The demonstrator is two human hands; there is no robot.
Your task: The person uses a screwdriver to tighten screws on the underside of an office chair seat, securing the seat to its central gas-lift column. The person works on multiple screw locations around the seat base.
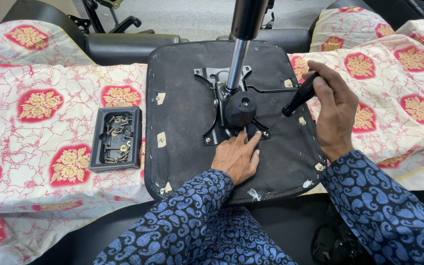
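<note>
An upturned chair seat (187, 162) lies flat on a cloth-covered surface, its underside a rounded panel of black fabric stapled along the edge, with small pale tabs near the corners. At its middle sits a black metal mounting plate (212, 132) with splayed arms, and from it rises a shiny steel gas cylinder (236, 64) whose wider black upper sleeve is cut off by the top of the view. A rounded black knob housing (240, 108) sits at the base of the cylinder.

The right hand (334, 110) has its fingers wrapped closed around the black handle of a screwdriver (295, 100), the thin shaft slanting down to a screw at the plate's near right arm. The left hand (236, 157) rests palm down on the seat, fingers spread loosely and holding nothing, its fingertips touching the plate just beside the screwdriver tip (the screw head itself is too small to make out).

To the left, well apart from the seat, a shallow black plastic tray (96, 147) holds a jumble of bolts and washers. The cloth (40, 137) is cream with red veining and gold floral medallions. Both sleeves are dark blue paisley.
</note>
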